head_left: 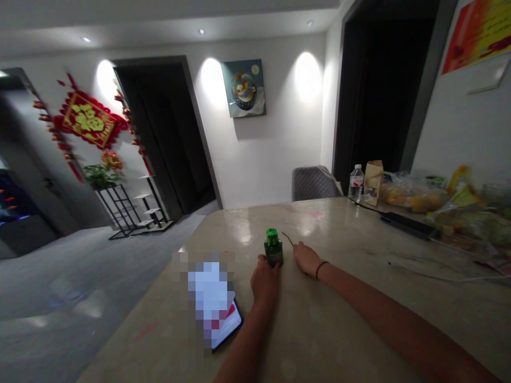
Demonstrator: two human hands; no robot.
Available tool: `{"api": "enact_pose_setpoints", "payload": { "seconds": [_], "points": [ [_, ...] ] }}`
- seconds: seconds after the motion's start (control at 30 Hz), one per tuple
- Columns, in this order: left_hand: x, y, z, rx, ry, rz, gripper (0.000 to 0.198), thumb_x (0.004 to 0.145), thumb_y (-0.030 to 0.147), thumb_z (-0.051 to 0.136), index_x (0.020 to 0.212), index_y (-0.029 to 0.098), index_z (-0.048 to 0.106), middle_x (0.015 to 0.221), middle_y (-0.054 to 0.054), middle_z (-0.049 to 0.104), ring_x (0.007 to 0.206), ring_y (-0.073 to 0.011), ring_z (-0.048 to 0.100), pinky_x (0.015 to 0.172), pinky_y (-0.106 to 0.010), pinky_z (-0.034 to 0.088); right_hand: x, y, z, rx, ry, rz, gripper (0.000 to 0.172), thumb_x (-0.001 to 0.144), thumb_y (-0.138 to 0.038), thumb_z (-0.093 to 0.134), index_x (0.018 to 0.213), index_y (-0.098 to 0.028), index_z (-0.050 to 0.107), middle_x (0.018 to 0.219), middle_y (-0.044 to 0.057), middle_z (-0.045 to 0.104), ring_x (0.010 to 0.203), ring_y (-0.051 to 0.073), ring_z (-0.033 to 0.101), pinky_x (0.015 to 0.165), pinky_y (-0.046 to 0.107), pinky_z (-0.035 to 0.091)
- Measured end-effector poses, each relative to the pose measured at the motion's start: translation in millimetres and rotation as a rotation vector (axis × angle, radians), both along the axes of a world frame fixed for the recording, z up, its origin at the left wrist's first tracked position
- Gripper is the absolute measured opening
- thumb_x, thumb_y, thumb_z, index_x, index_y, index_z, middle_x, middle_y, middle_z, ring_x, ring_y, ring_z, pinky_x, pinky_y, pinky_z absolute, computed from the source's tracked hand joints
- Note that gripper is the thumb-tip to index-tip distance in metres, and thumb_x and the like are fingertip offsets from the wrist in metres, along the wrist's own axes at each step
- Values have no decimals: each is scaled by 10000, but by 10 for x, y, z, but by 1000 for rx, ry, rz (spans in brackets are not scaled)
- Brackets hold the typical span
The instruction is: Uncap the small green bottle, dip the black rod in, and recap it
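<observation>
A small green bottle (273, 250) with a bright green ribbed cap stands upright near the middle of the table (343, 319). My left hand (265, 279) is closed about its lower part, thumb and a finger on either side of the base. To the right of the bottle, and apart from it, my right hand (307, 259) pinches a thin dark stick (288, 238), or perhaps a stiff wire. Its far end points up and left, toward the bottle's cap. The fingertips on the stick are partly hidden by the hand.
A phone (230, 325), partly blurred out, lies left of my left forearm. On the right are a white cable (431, 276), a black flat device (409, 224), a water bottle (356, 183), a paper bag (373, 183) and plastic bags (415, 191). A grey chair (315, 183) stands beyond the table.
</observation>
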State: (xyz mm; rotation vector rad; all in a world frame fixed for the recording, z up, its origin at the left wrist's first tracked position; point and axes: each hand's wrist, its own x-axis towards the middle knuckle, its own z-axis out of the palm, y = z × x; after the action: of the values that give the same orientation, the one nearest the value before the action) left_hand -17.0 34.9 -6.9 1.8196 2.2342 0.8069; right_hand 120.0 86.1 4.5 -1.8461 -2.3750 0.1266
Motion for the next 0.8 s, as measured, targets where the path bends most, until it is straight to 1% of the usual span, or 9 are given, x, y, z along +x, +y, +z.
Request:
{"api": "enact_pose_setpoints", "payload": {
  "seconds": [0.2,0.3,0.37,0.4,0.47,0.53,0.6,0.7,0.8],
  "points": [
    [-19,5,-22,118,181,-130,201,801,287,397,869,178,551,889,-62,578,858,-174,517,740,-270,334,17,175,-58,57,136,-89,310,853,-187,322,1105,-84,470,1057,180,532,936,204,553,760,272,400],
    [-45,-11,-23,178,72,-206,256,812,314,362,775,178,576,784,-40,570,775,-157,505,714,-260,338,102,83,-53,163,252,-130,284,833,-310,399,982,-101,522,975,152,570,882,192,558,721,258,395],
    [-73,-22,-3,140,-152,-237,352,793,420,375,604,166,527,610,-10,505,644,-134,471,621,-238,340,173,-21,-27,163,423,-148,358,831,-427,371,738,-130,547,767,101,594,725,160,558,637,246,390],
    [-89,-28,13,92,-310,-264,422,774,496,371,528,168,471,526,7,440,570,-117,434,560,-227,327,209,-78,-9,83,557,-122,450,825,-500,330,606,-149,506,623,64,560,612,136,530,574,238,379],
    [-122,-39,52,-88,-695,-375,537,719,648,316,445,186,337,422,39,277,444,-83,322,450,-213,268,275,-183,29,-236,909,36,590,783,-641,202,441,-186,357,402,-16,379,408,89,388,448,223,322],
    [-141,-54,86,-160,-788,-441,603,713,709,86,429,202,245,409,52,202,382,-64,221,393,-204,225,329,-260,50,-601,1269,250,638,728,-715,60,395,-203,242,340,-62,218,325,64,238,378,208,259],
    [-140,-71,100,-280,-961,-538,615,683,734,8,426,205,189,410,66,154,362,-50,136,360,-191,158,367,-292,32,-869,1494,385,654,686,-744,-13,378,-204,189,326,-73,166,306,56,173,347,196,221],
    [-104,-106,89,-450,-1178,-630,625,660,766,80,408,201,171,390,76,132,349,-39,82,348,-183,70,411,-264,-66,-1113,1554,369,661,666,-760,-23,360,-206,168,299,-68,165,289,53,140,311,182,156],
    [-61,-146,73,-431,-1232,-612,622,669,759,97,408,199,169,386,76,132,341,-37,75,352,-187,55,460,-220,-175,-1171,1549,321,663,661,-766,-17,352,-207,161,293,-63,170,277,53,138,297,178,123]
  ]
}}
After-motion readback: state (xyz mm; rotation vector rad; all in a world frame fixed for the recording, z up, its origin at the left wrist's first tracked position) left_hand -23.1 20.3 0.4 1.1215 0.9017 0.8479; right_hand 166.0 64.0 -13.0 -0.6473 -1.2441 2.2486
